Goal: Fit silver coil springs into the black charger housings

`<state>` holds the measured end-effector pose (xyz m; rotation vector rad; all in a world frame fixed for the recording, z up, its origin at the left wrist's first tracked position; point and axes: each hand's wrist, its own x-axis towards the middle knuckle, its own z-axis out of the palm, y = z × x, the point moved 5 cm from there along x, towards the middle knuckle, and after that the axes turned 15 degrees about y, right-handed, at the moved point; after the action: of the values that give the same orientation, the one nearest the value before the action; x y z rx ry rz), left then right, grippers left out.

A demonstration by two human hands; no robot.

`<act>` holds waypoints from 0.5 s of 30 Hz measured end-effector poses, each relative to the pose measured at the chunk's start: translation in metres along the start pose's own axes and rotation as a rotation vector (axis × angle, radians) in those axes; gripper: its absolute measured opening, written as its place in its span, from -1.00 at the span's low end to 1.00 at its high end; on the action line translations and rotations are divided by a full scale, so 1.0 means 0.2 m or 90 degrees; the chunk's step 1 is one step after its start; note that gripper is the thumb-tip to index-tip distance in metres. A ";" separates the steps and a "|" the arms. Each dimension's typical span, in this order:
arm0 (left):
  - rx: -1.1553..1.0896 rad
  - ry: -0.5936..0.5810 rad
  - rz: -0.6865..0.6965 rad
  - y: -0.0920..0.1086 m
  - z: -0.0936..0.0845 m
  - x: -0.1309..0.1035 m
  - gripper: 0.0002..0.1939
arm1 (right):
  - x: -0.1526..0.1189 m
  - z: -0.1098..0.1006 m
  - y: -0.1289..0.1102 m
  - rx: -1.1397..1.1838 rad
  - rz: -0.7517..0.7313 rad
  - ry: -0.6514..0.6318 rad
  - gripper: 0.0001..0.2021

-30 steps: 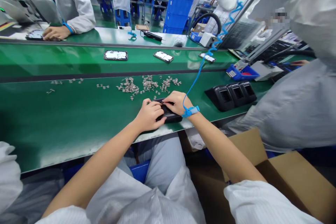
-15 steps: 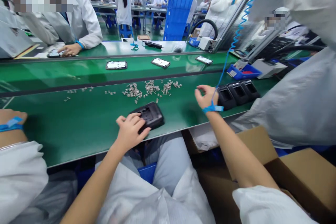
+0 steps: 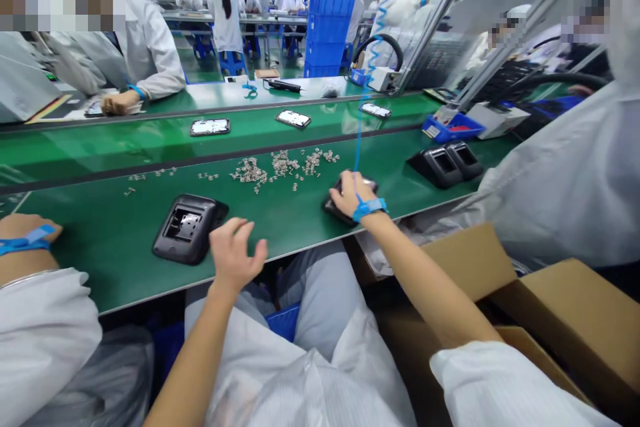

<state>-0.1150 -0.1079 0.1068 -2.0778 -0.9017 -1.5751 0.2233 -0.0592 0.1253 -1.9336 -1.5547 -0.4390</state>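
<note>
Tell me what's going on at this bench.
The person's right hand has hold of a black housing near the bench's front edge. Their left hand, fingers spread, is beside a second black housing; whether they touch is unclear. Small metal parts lie loosely piled further back, and two more black housings stand together on the right.

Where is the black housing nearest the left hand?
In the head view, that housing lies on the green bench left of centre, between the left hand and a co-worker's hand.
</note>
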 end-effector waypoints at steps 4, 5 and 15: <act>-0.148 -0.287 0.086 0.14 0.17 0.03 -0.35 | 0.07 -0.01 -0.39 0.078 -0.144 -0.060 -0.84; -0.157 -0.321 0.091 0.15 0.18 0.03 -0.34 | 0.11 -0.01 -0.44 0.093 -0.177 -0.059 -0.82; -0.103 -0.352 -0.037 0.09 0.16 0.01 -0.50 | 0.19 0.41 -0.42 0.175 -0.263 -0.232 -0.96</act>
<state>-0.0803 -0.1004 0.1006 -2.6904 -1.0431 -1.1376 0.1430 0.0314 0.1075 -1.5379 -2.1377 -0.0281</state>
